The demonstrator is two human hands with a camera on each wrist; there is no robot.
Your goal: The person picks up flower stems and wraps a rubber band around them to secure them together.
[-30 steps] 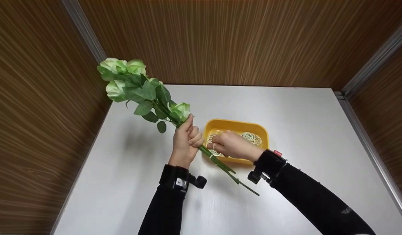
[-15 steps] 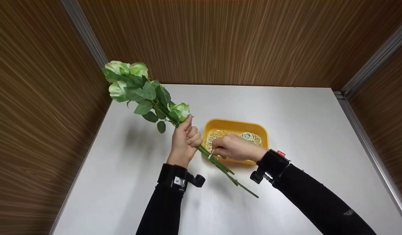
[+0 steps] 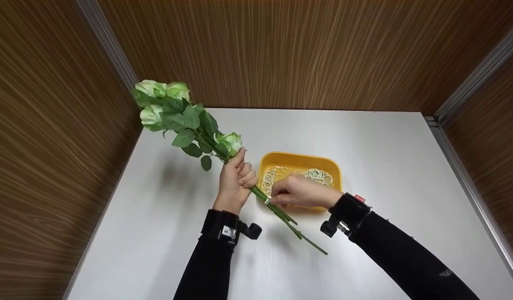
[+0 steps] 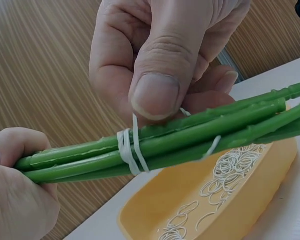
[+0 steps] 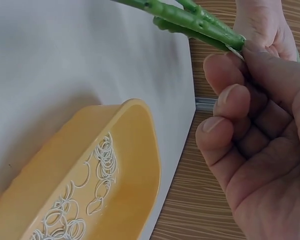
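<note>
Nearest us, two black sleeves w/ wrist cams come in over the white table. Our left hand is curled tight round the bunch of green stems, approx. mid-length, holding them slanted up off the table. Stem ends point near-right, past the hand; the longest tip hangs over the table near our right wrist.

Just right of that grip, our right hand pinches a white rubber band against the stems, thumb and fingers curled in on it. In the left wrist view the band is wrapped round the stems in a couple of turns, one strand drawn up under the thumb, another strand showing further along the stems.

Right behind/under the right hand sits the yellow tray on the table, w/ a loose heap of pale rubber bands inside.

Further off, up-left, the stems carry green leaves and pale green-white rose heads, reaching toward the far-left corner. Wood-grain walls close the table on the left, far and right sides.
</note>
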